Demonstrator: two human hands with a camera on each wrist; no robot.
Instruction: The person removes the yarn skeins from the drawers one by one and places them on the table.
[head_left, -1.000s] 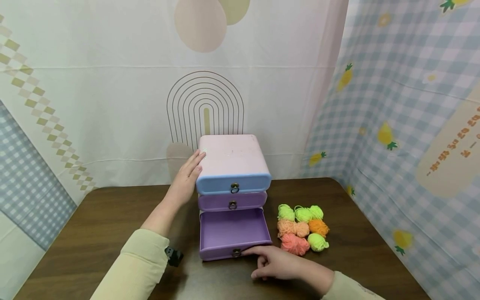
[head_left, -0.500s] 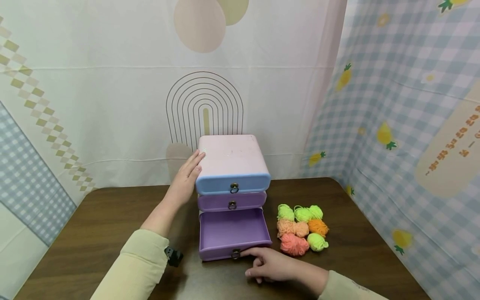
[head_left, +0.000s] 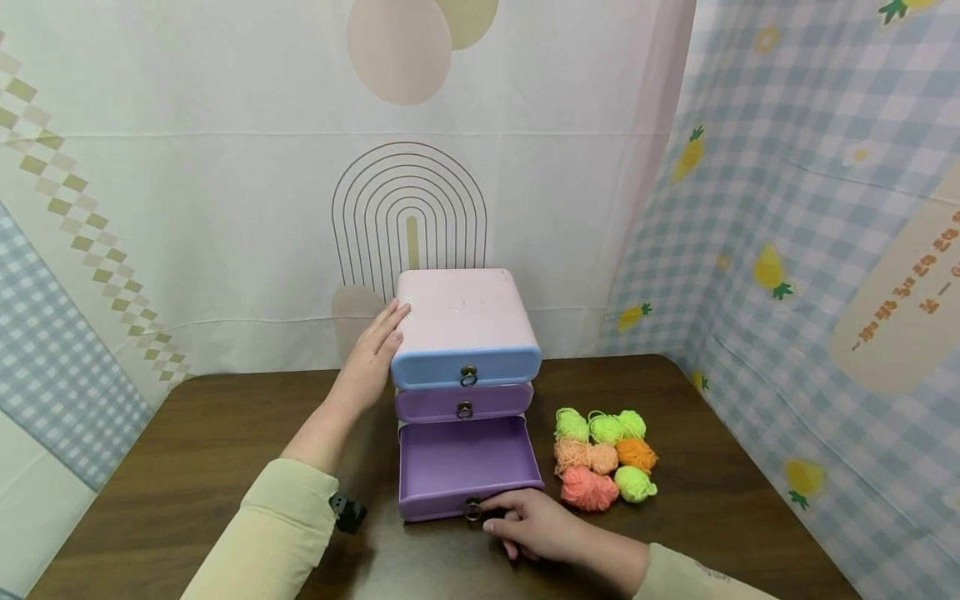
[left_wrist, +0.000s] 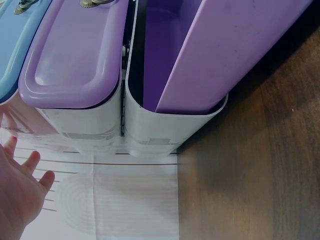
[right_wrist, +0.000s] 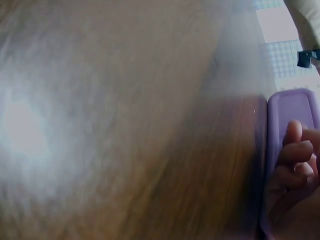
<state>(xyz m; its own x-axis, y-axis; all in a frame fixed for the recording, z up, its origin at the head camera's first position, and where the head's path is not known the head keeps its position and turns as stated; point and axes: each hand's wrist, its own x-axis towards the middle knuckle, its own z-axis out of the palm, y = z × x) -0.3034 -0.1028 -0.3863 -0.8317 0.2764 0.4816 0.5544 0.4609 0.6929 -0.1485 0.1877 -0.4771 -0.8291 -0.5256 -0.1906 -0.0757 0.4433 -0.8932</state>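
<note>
A small drawer cabinet [head_left: 459, 308] with a pink top stands on the table. Its blue top drawer [head_left: 427, 370] and purple middle drawer [head_left: 427, 405] are closed, while the purple bottom drawer [head_left: 457, 458] is pulled out, with nothing in it. My left hand [head_left: 369, 358] rests on the cabinet's upper left side, fingers spread; part of this hand shows in the left wrist view. At the bottom drawer's front, my right hand [head_left: 536, 527] has its index fingertip at the ring pull [head_left: 472, 510], thumb close below, other fingers curled. The right wrist view hides the ring.
Right of the bottom drawer lie several small yarn balls: yellow-green yarn [head_left: 572, 425], peach yarn [head_left: 585, 456], orange yarn [head_left: 637, 455] and coral yarn [head_left: 589, 489]. Patterned cloth [head_left: 255, 208] hangs behind the brown table [head_left: 247, 417], and checked cloth [head_left: 795, 208] hangs at the right.
My right hand has shifted slightly left, and its thumb has come nearer the ring pull. The drawers, the yarn and my left hand have stayed in place.
</note>
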